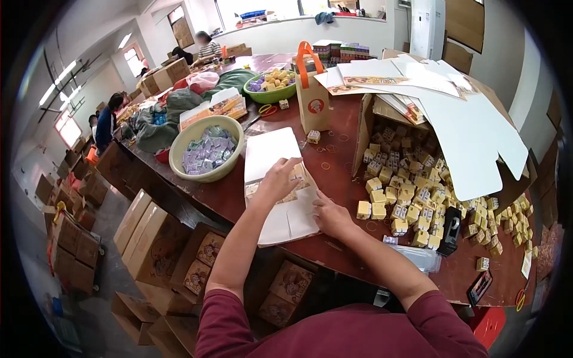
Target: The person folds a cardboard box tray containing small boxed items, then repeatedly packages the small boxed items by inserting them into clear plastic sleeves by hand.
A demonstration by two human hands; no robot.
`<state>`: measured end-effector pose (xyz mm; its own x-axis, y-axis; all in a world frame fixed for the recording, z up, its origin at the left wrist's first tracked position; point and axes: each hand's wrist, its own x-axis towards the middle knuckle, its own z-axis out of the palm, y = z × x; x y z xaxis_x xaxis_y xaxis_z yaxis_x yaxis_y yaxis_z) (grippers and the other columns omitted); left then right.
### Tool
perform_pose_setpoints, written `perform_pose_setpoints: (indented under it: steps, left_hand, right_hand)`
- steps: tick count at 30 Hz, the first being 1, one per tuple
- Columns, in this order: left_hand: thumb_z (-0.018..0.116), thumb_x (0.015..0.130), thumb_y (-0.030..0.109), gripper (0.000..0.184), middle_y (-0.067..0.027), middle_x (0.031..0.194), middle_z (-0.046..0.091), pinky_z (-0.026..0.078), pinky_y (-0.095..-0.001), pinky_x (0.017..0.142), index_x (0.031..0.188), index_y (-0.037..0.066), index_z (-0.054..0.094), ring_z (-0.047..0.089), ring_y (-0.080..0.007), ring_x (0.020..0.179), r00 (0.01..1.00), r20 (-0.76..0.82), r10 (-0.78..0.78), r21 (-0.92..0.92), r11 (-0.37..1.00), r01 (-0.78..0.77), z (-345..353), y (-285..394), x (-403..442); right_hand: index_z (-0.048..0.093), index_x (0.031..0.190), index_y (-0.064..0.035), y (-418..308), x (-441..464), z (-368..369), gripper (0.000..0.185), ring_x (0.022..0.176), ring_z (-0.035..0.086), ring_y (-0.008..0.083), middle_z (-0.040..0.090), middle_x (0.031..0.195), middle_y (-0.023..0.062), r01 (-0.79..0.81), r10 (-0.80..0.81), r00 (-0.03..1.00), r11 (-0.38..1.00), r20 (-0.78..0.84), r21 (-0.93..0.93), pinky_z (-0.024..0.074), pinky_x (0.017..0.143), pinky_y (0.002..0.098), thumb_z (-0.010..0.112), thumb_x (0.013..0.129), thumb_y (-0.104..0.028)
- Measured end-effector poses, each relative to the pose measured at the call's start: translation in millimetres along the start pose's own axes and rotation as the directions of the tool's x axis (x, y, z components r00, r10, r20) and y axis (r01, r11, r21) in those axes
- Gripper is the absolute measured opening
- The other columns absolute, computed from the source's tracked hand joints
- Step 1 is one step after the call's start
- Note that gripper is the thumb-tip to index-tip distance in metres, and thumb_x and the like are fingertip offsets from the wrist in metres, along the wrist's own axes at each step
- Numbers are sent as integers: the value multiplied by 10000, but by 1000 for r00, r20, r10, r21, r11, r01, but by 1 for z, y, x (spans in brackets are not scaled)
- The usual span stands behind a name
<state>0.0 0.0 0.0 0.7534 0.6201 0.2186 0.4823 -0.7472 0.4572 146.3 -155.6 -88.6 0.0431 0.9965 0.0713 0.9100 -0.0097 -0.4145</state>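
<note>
A white printed carton (267, 156) lies unfolded on the red table in front of me, its upper flap raised. My left hand (279, 181) reaches over its middle, fingers bent on the printed part; whether they pinch anything is hidden. At the carton's right edge is my right hand (329, 215), its fingers closed round the edge. Left of the carton stands a cream bowl (236, 156) of small purple packets (209, 152). Behind it to the right is a paper bag (314, 110) with orange handles. Many yellow cubes (406, 192) are spread to the right.
An open cardboard box (365, 128) spills cubes, with white card sheets (465, 125) on top. A black tape dispenser (450, 231), a phone (479, 288) and scissors (520, 298) lie at right. A green basin (271, 94) stands behind. Cartons (156, 241) fill the floor left; people sit farther back.
</note>
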Motion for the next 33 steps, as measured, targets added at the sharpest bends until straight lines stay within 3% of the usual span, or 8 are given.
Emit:
perform_pose_setpoints:
  steps: [5,8,12,15,16,23,25,33]
  left_hand:
    - [791,840,196,639,-142,1302,613,448,-477,1091,1431,146,552,542,-317,1309,993,-97,70,307,951,-37,41,0,0]
    - [722,885,182,612,-147,1411,579,380,-512,1152,1466,147,532,504,-307,1372,865,-350,361,583,806,-101,64,-11,-6]
    - [574,938,143,528,-92,1452,572,311,-548,1194,1465,123,533,519,-276,1373,884,-290,366,506,843,-183,99,-31,-13]
    - [638,925,178,541,-80,1463,574,291,-531,1218,1455,131,543,486,-263,1412,972,-19,235,503,842,-194,103,-45,-13]
    - [623,940,225,496,-76,1412,618,281,-536,1226,1423,128,565,511,-257,1390,964,-99,246,480,861,-171,106,-48,-12]
    - [735,838,516,795,-118,1456,549,31,-637,1256,1422,23,517,387,-266,1471,976,-11,219,693,705,-151,86,-21,-9]
    - [766,792,577,890,-135,1459,532,-34,-672,1240,1420,4,504,349,-271,1491,995,-33,91,751,660,-36,90,-18,-4]
    - [762,835,522,744,-98,1201,690,-115,-690,1215,1344,28,540,487,-271,1395,985,160,62,667,729,-154,74,-35,26]
  right_hand:
    - [733,1115,-36,-3,-2,-6,245,1522,338,245,540,1493,62,-3,3,1000,1000,1,28,548,1026,443,630,936,-168]
    - [728,1114,-37,0,-1,-5,236,1522,335,264,545,1486,63,32,-32,999,999,-2,-8,529,1056,448,641,930,-157]
    - [725,1074,-30,9,9,5,199,1525,325,288,565,1448,84,78,-75,996,996,-53,47,518,1073,452,661,918,-136]
    - [725,1046,-25,13,10,11,178,1527,320,295,583,1411,99,98,-86,985,992,-147,74,519,1072,458,670,918,-136]
    - [725,1041,-24,15,11,17,177,1527,320,295,588,1400,103,108,-94,981,992,-169,71,521,1069,461,673,921,-142]
    - [730,1017,-20,14,9,11,212,1535,303,295,602,1403,114,117,-116,993,992,-24,36,534,1047,480,668,953,-212]
    - [746,1005,-21,13,9,8,240,1498,376,288,596,1422,143,103,-103,995,995,0,4,543,1024,473,661,960,-242]
    - [770,871,-20,7,0,-7,346,1313,600,264,577,1419,261,110,-108,993,992,39,-56,566,936,451,731,903,-363]
